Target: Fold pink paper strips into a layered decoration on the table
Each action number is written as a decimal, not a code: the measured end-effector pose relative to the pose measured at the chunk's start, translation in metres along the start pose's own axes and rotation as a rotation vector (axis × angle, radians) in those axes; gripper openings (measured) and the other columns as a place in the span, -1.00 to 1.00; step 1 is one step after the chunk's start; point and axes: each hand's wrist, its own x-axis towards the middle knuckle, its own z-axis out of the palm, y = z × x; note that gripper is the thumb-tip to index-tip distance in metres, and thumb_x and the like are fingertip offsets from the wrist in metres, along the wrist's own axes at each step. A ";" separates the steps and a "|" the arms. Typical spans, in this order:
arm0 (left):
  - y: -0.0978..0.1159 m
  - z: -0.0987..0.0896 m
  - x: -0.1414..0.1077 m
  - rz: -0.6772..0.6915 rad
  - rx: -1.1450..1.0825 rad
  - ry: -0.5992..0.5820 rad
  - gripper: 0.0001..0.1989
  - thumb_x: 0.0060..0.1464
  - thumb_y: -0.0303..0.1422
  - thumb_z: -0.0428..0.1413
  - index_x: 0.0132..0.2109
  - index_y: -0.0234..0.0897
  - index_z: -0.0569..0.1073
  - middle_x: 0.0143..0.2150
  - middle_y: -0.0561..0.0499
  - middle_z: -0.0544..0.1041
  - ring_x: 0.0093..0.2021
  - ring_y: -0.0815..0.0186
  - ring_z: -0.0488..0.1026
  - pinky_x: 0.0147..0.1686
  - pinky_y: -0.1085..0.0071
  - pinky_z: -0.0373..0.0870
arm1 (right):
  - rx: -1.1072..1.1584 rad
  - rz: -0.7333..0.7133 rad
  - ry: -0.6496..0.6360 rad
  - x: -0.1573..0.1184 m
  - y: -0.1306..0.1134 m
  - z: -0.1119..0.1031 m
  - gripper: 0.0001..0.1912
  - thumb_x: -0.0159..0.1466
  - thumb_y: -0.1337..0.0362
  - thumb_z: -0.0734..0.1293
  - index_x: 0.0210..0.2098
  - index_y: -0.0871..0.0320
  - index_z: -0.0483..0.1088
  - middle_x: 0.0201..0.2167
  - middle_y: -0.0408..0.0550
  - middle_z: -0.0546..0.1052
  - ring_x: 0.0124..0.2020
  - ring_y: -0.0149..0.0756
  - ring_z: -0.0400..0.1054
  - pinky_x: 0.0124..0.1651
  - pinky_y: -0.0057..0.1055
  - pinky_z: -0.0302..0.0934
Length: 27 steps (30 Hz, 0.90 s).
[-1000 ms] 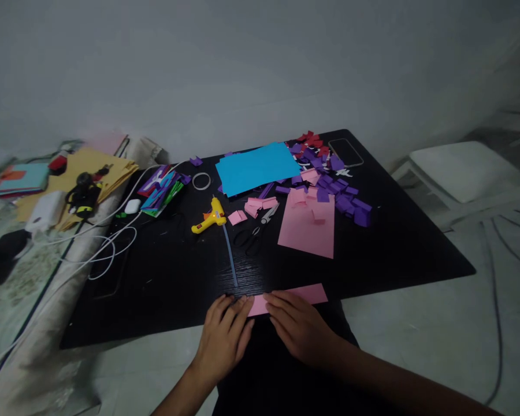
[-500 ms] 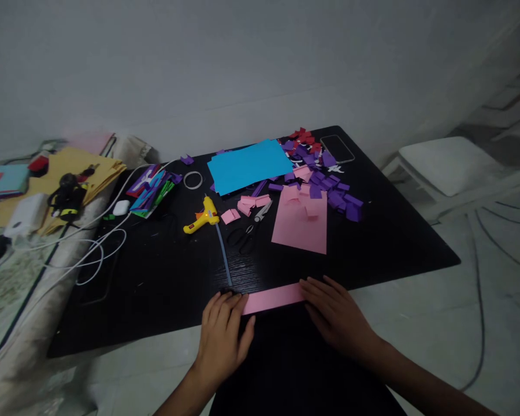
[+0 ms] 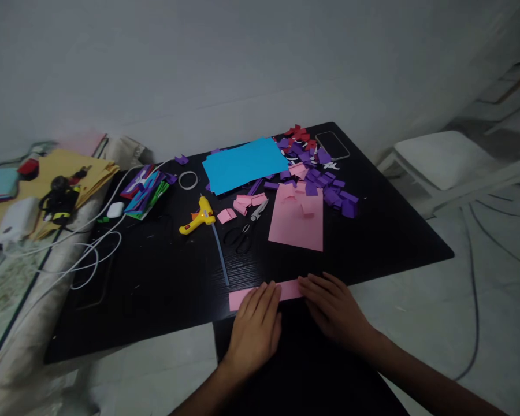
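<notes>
A long pink paper strip (image 3: 289, 290) lies along the front edge of the black table. My left hand (image 3: 256, 323) rests on its middle with fingers extended, lying flat. On the strip's right end is my right hand (image 3: 331, 306), fingers also stretched out over the paper. Beyond the strip are a pink sheet (image 3: 295, 234) with small folded pink pieces on it, black-handled scissors (image 3: 245, 230), and a yellow glue gun (image 3: 201, 216) with a glue stick (image 3: 220, 255) trailing from it.
Blue sheets (image 3: 245, 166) lie at the back, beside many purple pieces (image 3: 333, 190). White cables (image 3: 96, 249) loop over the left side near coloured strips (image 3: 147, 190). A white stool (image 3: 446, 156) stands at the right.
My left hand has slid right along the strip, from its left end to its middle, uncovering that end. My right hand stays on the right end. The view has shifted slightly.
</notes>
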 end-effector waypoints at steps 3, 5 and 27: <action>-0.003 -0.003 -0.001 -0.001 -0.006 -0.020 -0.52 0.31 -0.47 0.03 0.33 -0.38 0.38 0.27 -0.12 0.55 0.25 0.09 0.48 0.24 0.16 0.38 | -0.012 0.052 0.004 -0.005 0.004 -0.003 -0.67 0.45 0.41 0.26 0.17 0.11 0.44 0.09 -0.03 0.64 0.10 -0.10 0.50 0.28 0.04 0.25; -0.002 -0.003 0.000 -0.010 -0.007 -0.015 -0.53 0.30 -0.47 0.04 0.32 -0.39 0.39 0.25 -0.15 0.56 0.23 0.08 0.48 0.23 0.15 0.39 | -0.025 0.078 0.014 -0.007 0.005 -0.005 -0.68 0.44 0.40 0.29 0.15 0.10 0.46 0.10 -0.05 0.63 0.12 -0.05 0.47 0.26 0.09 0.25; -0.027 -0.023 -0.026 -0.131 0.086 0.020 -0.56 0.30 -0.52 0.01 0.29 -0.39 0.39 0.11 -0.19 0.62 0.14 0.04 0.51 0.23 0.05 0.28 | 0.034 0.180 0.145 0.038 -0.005 -0.010 -0.93 0.35 0.33 0.38 -0.24 0.09 0.54 -0.29 -0.08 0.67 -0.13 -0.06 0.44 0.13 0.02 0.20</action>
